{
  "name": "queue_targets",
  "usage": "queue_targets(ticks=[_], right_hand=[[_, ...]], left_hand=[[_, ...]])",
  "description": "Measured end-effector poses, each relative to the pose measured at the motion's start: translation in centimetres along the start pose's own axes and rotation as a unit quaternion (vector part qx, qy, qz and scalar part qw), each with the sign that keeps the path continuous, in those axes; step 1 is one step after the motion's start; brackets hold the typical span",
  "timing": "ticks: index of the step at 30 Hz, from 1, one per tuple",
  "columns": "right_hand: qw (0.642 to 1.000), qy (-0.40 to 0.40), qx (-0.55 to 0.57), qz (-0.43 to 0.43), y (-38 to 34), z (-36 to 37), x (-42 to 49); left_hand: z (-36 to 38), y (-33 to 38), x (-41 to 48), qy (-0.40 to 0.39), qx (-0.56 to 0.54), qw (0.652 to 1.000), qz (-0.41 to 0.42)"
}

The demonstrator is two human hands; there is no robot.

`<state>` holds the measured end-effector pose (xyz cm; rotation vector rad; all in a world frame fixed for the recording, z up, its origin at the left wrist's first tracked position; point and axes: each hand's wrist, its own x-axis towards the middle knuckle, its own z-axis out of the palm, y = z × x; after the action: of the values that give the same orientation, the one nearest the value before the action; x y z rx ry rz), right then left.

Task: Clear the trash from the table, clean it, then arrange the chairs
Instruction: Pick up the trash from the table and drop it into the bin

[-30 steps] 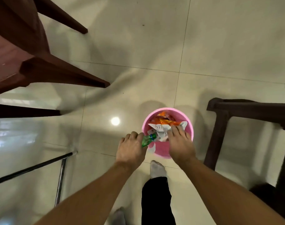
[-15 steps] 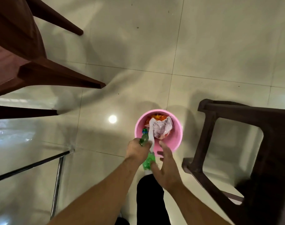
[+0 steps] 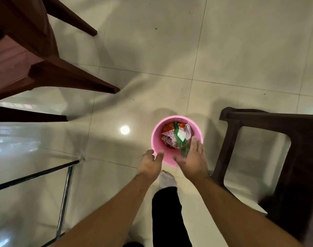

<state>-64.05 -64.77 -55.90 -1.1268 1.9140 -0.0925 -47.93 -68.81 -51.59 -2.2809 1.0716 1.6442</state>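
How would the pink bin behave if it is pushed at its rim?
The pink bin probably slides or tips easily: it looks like thin plastic on glossy floor tiles. Its load, wrappers and a green bottle, seems light.

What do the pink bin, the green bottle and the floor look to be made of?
Pink bin: likely moulded plastic, smooth, uniform colour, slight sheen.
Green bottle: probably thin translucent plastic; light shows through its green body.
Floor: glossy pale tiles, ceramic or polished stone; grout lines and a mirrored lamp spot show.
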Motion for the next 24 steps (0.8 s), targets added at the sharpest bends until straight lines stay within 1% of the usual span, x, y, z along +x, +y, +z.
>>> queue_targets(ticks=[2, 4, 7, 11, 14, 17, 22, 24], right_hand=[[0.998, 0.019, -0.052, 0.002, -0.3, -1.0, -0.4], [0.994, 0.024, -0.101, -0.029, -1.3, -2.1, -2.0], [0.985, 0.022, -0.157, -0.073, -3.3, -3.8, -5.9], [0.98, 0.007, -0.184, -0.077, -6.9, -5.6, -10.9], [0.973, 0.016, -0.207, -0.104, -10.4, -6.4, -16.0], [0.964, 0.032, -0.225, -0.138, -14.1, -6.7, -20.9], [0.934, 0.066, -0.271, -0.223, -20.9, -5.8, -31.3], [0.927, 0.08, -0.28, -0.238, -23.2, -4.8, -34.7]], left_hand=[[-1.4, -1.2, -1.3, 0.017, 0.065, 0.998, 0.019], [-2.7, -2.2, -3.1, 0.027, 0.151, 0.987, 0.048], [-4.8, -3.0, -7.3, 0.03, 0.28, 0.954, 0.107], [-7.4, -3.3, -12.2, 0.036, 0.365, 0.913, 0.175], [-10.4, -3.6, -17.1, 0.055, 0.404, 0.886, 0.22], [-13.1, -4.5, -21.8, 0.089, 0.419, 0.864, 0.265], [-18.8, -9.1, -30.6, 0.146, 0.407, 0.854, 0.29], [-21.1, -11.2, -33.3, 0.166, 0.4, 0.849, 0.301]])
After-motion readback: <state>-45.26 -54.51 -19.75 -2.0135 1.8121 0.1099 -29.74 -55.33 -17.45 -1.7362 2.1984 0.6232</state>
